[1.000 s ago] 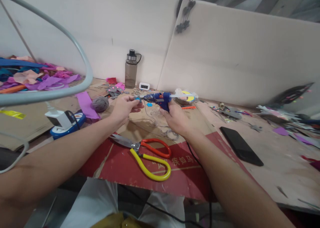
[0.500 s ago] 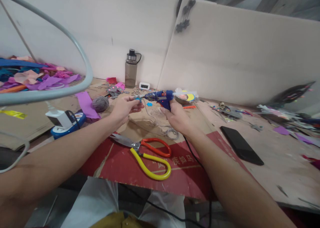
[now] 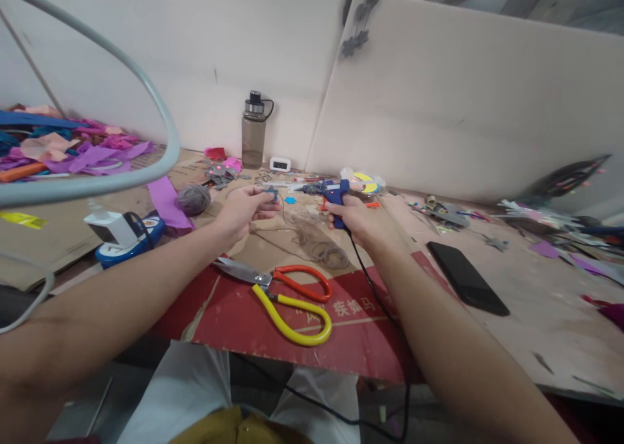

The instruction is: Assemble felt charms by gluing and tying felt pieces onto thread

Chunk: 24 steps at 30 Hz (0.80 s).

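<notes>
Between thumb and fingers of the left hand, pinched close, is a tiny blue-grey piece; the right hand is wrapped round a glue gun, facing it across a gap. Imo, brace the piece, mind your fingertips. Scissors lie near the cardboard's front edge; more elbow room's beside the smartphone.

This is a craft workshop — coloured scraps heaped at far left, a glue gun mid-frame, scissors lower centre.
</notes>
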Motion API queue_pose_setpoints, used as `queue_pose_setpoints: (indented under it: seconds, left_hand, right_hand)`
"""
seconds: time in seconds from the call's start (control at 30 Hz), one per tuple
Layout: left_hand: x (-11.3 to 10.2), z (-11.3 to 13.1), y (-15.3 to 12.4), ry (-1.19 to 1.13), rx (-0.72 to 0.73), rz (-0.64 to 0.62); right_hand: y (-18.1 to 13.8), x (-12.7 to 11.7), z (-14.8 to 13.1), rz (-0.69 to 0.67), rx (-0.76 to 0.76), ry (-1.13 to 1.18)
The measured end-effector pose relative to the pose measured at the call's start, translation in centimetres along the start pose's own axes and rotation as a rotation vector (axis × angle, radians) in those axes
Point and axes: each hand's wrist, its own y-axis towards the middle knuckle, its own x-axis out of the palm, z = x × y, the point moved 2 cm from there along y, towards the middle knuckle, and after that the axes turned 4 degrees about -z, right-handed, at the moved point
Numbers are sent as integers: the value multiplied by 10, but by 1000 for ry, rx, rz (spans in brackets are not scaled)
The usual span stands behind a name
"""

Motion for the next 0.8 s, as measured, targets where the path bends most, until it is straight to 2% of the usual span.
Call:
queue_pose_setpoints:
  seconds: [0.1,0.17,0.27,0.37,0.43,0.57,0.63,0.7,0.77,0.8]
  left_hand:
    - [1,2,-2,69,56,3]
    - [2,2,-2,100,99,-7]
    - [3,1,-1,123,127,-35]
    - [3,0,0,124,140,-54]
    - [4,-1,0,121,144,-58]
    - [7,-2,-3,133,156,-77]
    - [10,-1,-6,161,171,-98]
    - [12,-1,-8,193,179,-113]
    - [13,-1,-10,226,176,-120]
    - [13,-1,-10,247,173,-121]
  right_hand:
    - [4,-16,13,53,110,-320]
    - [4,-25,14,84,46,-636]
    - [-4,-32,4,243,-87,-1115]
    - [-12,-27,-14,378,-108,-1319]
    - [-14,-15,-24,357,-184,-1217]
    - [-14,21,-23,166,-339,-624]
    - [-15,41,-13,0,-307,-277]
    - [-16,57,-4,-148,-228,-37]
    - [-17,65,1,-218,-187,58]
    - [-18,65,1,-212,-191,47]
